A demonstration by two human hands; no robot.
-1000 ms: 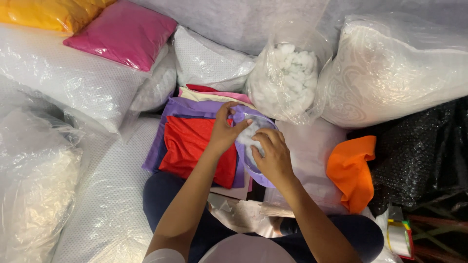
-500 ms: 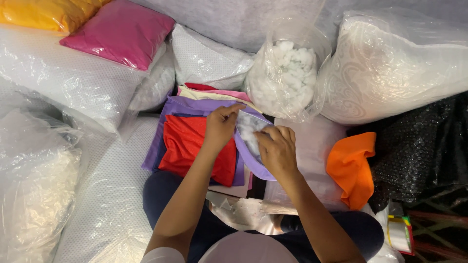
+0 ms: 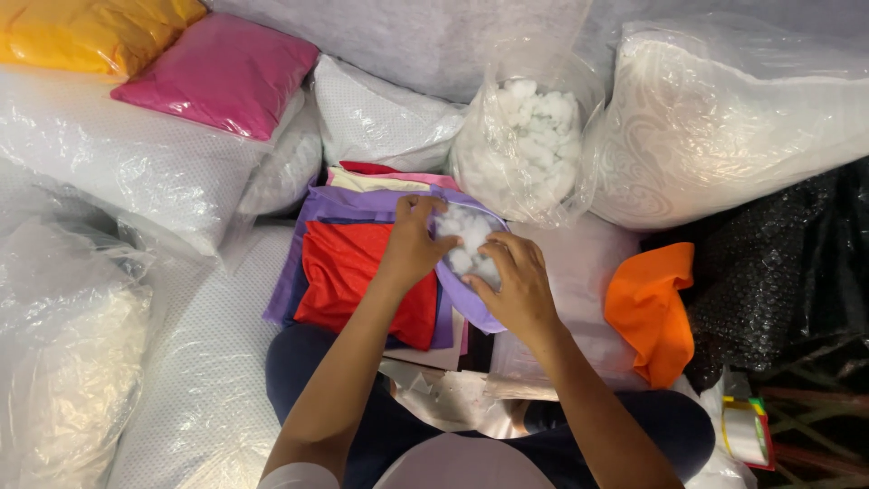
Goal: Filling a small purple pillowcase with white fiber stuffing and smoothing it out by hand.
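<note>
Two hands at one purple cover point(image 3: 471, 306) on the lap: left hand point(image 3: 412, 246) pinching its open edge, right hand point(image 3: 514, 282) curled over one clump of white stuffing point(image 3: 466, 237) inside. One clear bag of stuffing point(image 3: 525, 136) behind; one red cloth point(image 3: 348, 272), one orange cloth point(image 3: 652, 308) alongside.

Hands: two, left hand point(image 3: 412, 246) and right hand point(image 3: 516, 288)
Purple covers being stuffed: one, purple cover point(image 3: 471, 303)
Clear bags of white stuffing: one, stuffing bag point(image 3: 525, 140)
Pink cushions: one, pink cushion point(image 3: 222, 72)
Yellow cushions: one, yellow cushion point(image 3: 86, 32)
Orange cloths: one, orange cloth point(image 3: 652, 308)
Red cloths: one, red cloth point(image 3: 348, 276)
</note>
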